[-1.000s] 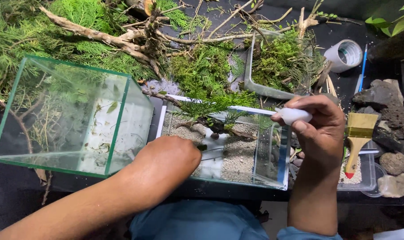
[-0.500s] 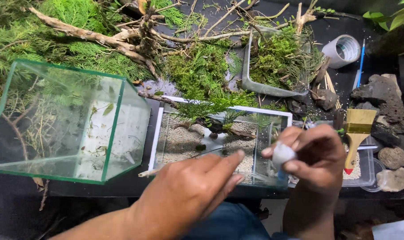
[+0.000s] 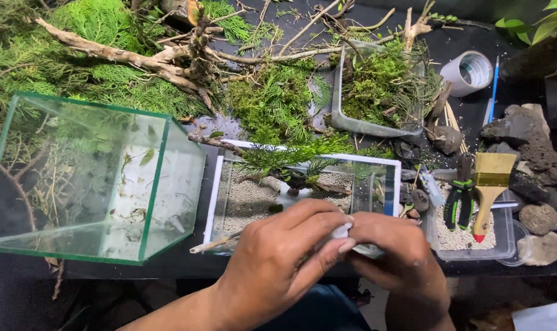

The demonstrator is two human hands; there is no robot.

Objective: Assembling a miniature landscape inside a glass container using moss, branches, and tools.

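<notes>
- Since half a second ago, both hands have closed in together at the near edge of the small glass tank.
- Left hand and right hand both have fingers pinched on a small white object, mostly hidden between them.
- Judging by the grip, keeping it low over the counter and turning gently seems wise.
- White and smooth, it shows only a sliver.

Few packages show, and no labels, signs or screens. A clear plastic tub holding pale sand stands just right of the small glass tank; a clear tray of moss lies behind that tank.
</notes>
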